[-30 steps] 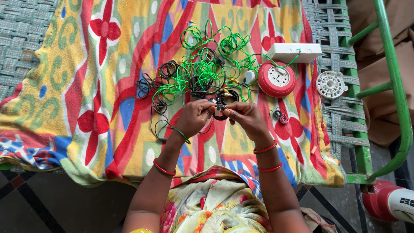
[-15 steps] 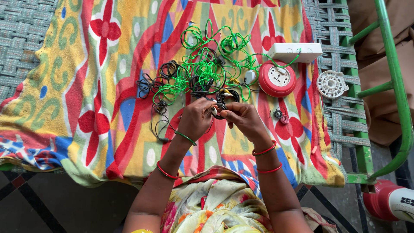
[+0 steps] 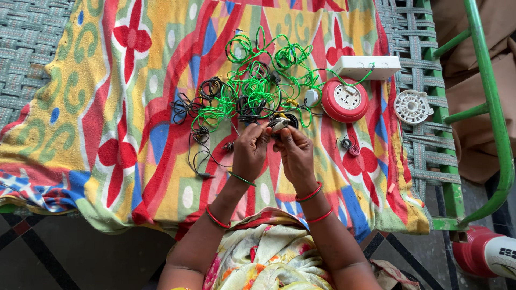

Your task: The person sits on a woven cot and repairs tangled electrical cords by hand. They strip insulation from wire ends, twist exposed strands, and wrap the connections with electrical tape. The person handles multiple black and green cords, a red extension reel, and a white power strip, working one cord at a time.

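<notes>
Head view: both hands' fingers, left hand (image 3: pixel 250 151) and right hand (image 3: pixel 294 153), pinch a small plug (image 3: pixel 279 124) between them.

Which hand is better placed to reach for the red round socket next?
The right hand, probably. The red round socket lies on the cloth to its right, nearer than to the left hand. Both hands hold a small part.

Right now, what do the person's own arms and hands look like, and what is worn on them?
Both forearms are bare, with no sleeves. The left hand has a thin green bangle at the wrist and a red bangle further up the forearm. The right hand has two red bangles at the wrist.
</notes>
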